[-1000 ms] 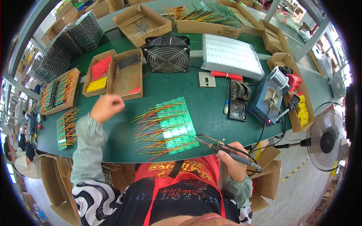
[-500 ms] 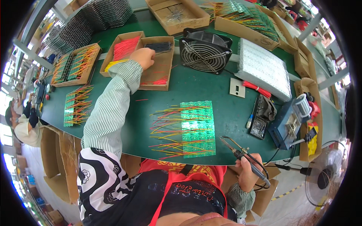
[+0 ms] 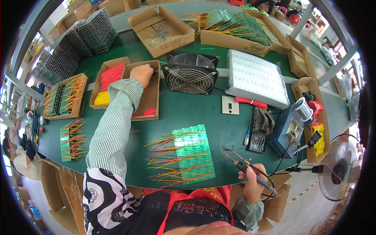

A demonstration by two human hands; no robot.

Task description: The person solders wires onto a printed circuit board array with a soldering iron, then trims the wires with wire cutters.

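Note:
My left hand (image 3: 141,74) reaches into a cardboard box (image 3: 156,96), its fingers curled together at a bunch of black wires (image 3: 155,68). The fingertips are partly hidden, so what they pinch does not show. Short red wires (image 3: 149,111) lie at that box's near end. My right hand (image 3: 253,185) grips a soldering iron (image 3: 242,167), which has a thin curved tube along its tip. The tip points up and left, off the right edge of a green circuit board panel (image 3: 197,154). Red and yellow wires (image 3: 162,158) stick out from the panel's left side.
A second box holds red wires (image 3: 111,76) and yellow wires (image 3: 102,98). Behind the panel stands a black fan (image 3: 190,74). To the right are a bubble-wrapped stack (image 3: 256,76), a blue soldering station (image 3: 284,135) and a solder spool (image 3: 303,108). Another wired panel (image 3: 65,143) lies left.
My left hand has moved farther into the box, up to the black wires. The whole view has shifted, while my right hand keeps hold of the soldering iron.

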